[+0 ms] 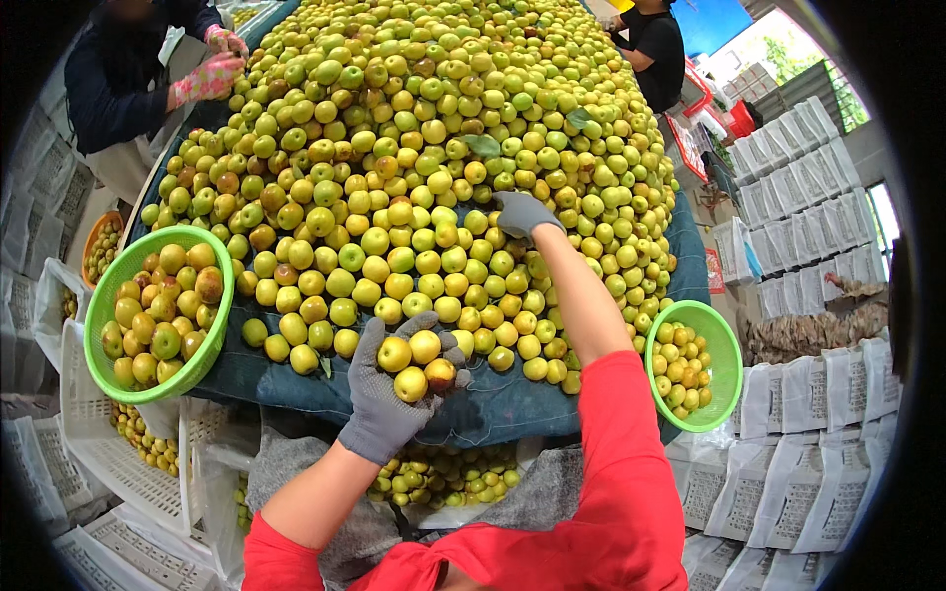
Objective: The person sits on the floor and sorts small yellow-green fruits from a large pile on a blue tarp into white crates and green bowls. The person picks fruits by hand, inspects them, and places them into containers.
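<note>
My left hand [388,395], in a grey dotted glove, is palm up near the table's front edge. Cupped in it are several yellow fruits [410,383], apparently jujubes, one with a brown-red patch. My right hand [526,216], gloved in grey, reaches into the big heap of yellow-green jujubes [414,262] farther up the table. Its fingertips point left and touch the fruit; whether they grip one is hidden. At the left edge sits a green plastic basket [225,295] of browner jujubes. A second green basket [728,362] at the right holds smaller-looking yellow ones.
Dark blue cloth [517,410] covers the table. Below its front edge, more jujubes [443,484] lie near my lap. A white plastic crate [122,436] stands at lower left. Stacked lined crates [791,399] fill the right. Co-workers [118,96] [658,52] stand at both sides.
</note>
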{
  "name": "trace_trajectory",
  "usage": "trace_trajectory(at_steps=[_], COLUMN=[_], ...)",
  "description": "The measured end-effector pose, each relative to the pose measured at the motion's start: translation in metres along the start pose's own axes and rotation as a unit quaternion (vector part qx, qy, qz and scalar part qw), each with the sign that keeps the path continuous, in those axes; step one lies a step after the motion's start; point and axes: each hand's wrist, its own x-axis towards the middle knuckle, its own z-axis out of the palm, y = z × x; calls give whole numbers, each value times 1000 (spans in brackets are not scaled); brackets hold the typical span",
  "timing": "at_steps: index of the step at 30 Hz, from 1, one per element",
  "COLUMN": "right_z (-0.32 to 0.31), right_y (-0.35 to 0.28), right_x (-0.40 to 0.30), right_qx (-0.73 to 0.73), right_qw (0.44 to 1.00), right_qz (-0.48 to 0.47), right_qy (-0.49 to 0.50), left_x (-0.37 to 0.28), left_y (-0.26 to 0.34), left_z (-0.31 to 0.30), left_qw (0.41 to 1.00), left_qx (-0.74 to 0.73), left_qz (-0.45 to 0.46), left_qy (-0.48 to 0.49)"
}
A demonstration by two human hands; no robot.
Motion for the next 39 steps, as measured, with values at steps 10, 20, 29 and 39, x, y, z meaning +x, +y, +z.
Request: trace_trajectory(at_steps=[10, 20, 29, 39], right_z=[-15, -32, -50, -44], right_y=[-16, -12, -38, -24], right_x=[4, -35, 9, -94], right_qx=[-198, 723, 415, 848], right_qw=[972, 681, 894, 421], right_qz=[41, -68, -136, -239], right_qy=[-123, -93, -103, -215], left_x=[-6, -9, -6, -5], left_y=[7, 15, 21, 12], left_z=[2, 8, 4, 18], left_qw=[999, 998, 998, 999], left_qx=[-9, -32, -12, -23], left_qz=[8, 15, 43, 39], left_qy=[-30, -44, -41, -18])
